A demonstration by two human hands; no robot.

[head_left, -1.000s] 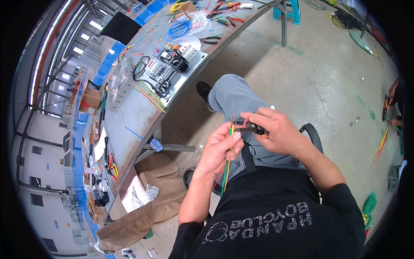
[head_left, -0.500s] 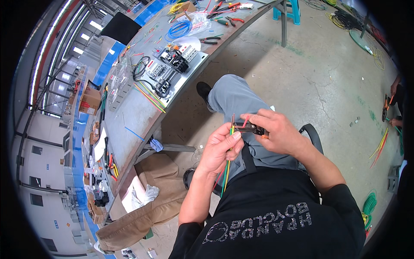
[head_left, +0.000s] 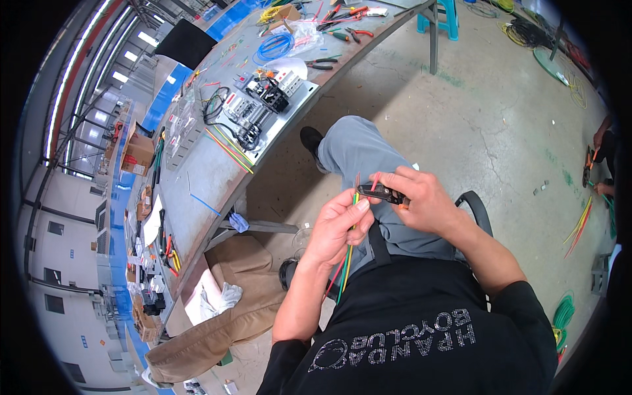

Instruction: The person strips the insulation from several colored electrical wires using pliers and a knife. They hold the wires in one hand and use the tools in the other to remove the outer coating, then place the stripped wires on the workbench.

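Observation:
My left hand (head_left: 337,229) pinches a small bundle of red, green and yellow wires (head_left: 346,271) between thumb and fingers, above my lap. The wires' lower ends hang toward my shirt, and thin tips stick up past the fingertips. In my right hand (head_left: 426,199) is a wire stripper (head_left: 382,191) with dark jaws and a bit of orange handle showing. Its jaws lie across the wire tips, close to my left thumb. A short red piece (head_left: 375,180) stands up beside the jaws, by my right fingers. Whether the jaws grip a wire is too small to tell.
On the metal workbench (head_left: 178,191) at left lies a plate of electrical components (head_left: 253,108), near a blue wire coil (head_left: 273,45) and several pliers (head_left: 322,63). Brown trousers (head_left: 243,276) hang by the bench. At far right, another person's hands (head_left: 602,187) hold a tool and wires.
The wire stripper has turned slightly at the wire tips, and my right hand has shifted a little with it. My left hand keeps hold of the wires in nearly the same place.

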